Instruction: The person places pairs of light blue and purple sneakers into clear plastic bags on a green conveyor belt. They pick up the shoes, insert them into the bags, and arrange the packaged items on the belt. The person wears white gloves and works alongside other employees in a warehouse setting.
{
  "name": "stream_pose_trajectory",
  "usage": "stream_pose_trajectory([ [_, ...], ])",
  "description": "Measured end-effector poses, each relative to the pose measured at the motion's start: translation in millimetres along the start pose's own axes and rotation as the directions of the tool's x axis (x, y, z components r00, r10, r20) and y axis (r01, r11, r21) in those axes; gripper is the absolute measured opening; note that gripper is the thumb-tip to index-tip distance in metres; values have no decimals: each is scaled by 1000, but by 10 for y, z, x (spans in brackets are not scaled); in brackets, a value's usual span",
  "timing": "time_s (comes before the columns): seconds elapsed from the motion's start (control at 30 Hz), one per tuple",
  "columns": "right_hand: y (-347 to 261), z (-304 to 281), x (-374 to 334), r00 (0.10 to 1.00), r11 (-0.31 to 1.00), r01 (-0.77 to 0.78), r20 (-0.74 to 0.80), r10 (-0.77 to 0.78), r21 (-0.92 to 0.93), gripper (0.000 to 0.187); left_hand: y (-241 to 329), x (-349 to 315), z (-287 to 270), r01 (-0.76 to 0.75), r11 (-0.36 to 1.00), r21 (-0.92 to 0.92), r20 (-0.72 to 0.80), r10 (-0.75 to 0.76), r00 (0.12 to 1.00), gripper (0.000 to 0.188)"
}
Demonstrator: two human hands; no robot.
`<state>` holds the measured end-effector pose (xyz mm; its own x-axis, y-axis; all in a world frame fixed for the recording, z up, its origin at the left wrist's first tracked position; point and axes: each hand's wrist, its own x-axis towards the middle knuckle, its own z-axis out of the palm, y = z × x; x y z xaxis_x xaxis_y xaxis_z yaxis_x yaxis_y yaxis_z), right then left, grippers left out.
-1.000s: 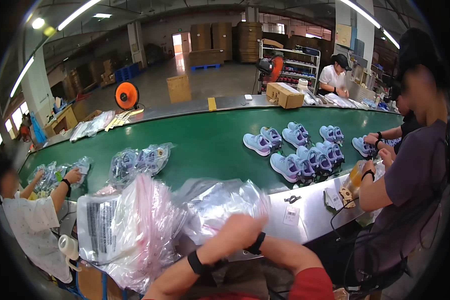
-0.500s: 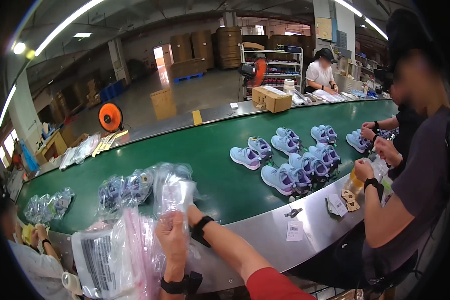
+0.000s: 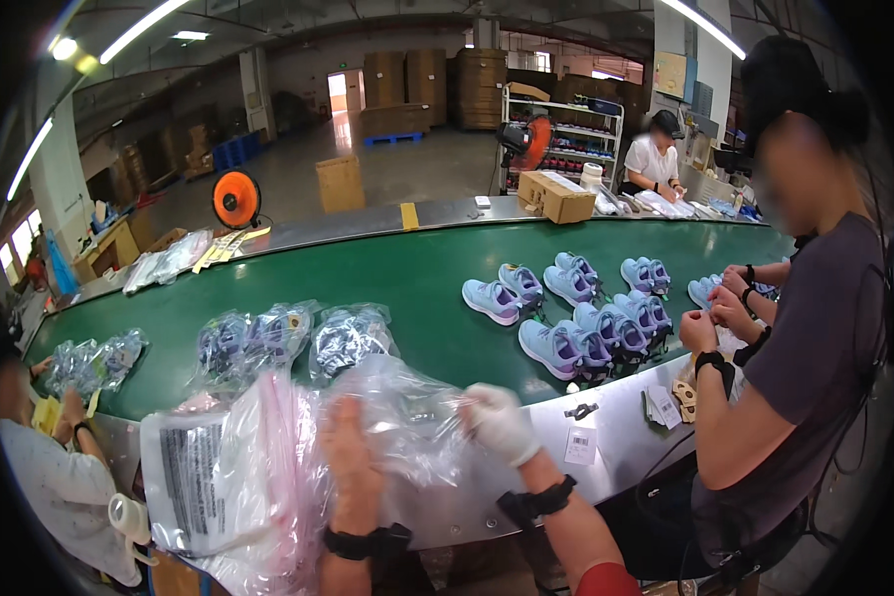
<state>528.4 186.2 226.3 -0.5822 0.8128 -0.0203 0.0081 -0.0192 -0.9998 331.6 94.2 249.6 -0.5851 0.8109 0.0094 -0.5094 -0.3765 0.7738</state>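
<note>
A clear plastic bag (image 3: 417, 412) is stretched between my hands above the near metal edge. My right hand (image 3: 502, 425), in a white glove, pinches its right side. At the bag's left side is my left hand (image 3: 353, 457), closed on the film, though its fingers are blurred. Just beyond lies a bagged pair of shoes (image 3: 353, 343) on the green belt. More bagged shoes (image 3: 253, 343) sit to its left. Beside my left hand is a stack of clear bags with pink edges (image 3: 278, 457), next to a white bag with dark print (image 3: 189, 482).
Several unbagged light-blue shoes (image 3: 591, 323) stand on the belt (image 3: 417, 273) to the right. A paper tag (image 3: 580, 445) lies on the metal edge (image 3: 546, 477). Co-workers work at right (image 3: 785, 377), left (image 3: 50, 467) and far side (image 3: 652, 164). A carton (image 3: 556, 197) stands across the belt.
My right hand has drawn back from the bagged shoes, leaving them on the belt, and moved right with a clear bag now spread between both hands. The view has turned slightly left.
</note>
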Motion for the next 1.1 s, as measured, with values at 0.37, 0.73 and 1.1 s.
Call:
stream_pose_trajectory([
  [0.37,-288,505,-279,637,189,568,282,-717,-801,23,6,-452,279,-277,901,333,289,183,940,10],
  [0.73,709,556,674,882,398,454,342,-323,-797,17,95,-750,140,-572,425,702,557,172,812,10],
  [1.1,-628,64,1000,975,993,114,197,-107,-27,22,-160,-253,-212,-142,936,324,-219,220,951,12],
])
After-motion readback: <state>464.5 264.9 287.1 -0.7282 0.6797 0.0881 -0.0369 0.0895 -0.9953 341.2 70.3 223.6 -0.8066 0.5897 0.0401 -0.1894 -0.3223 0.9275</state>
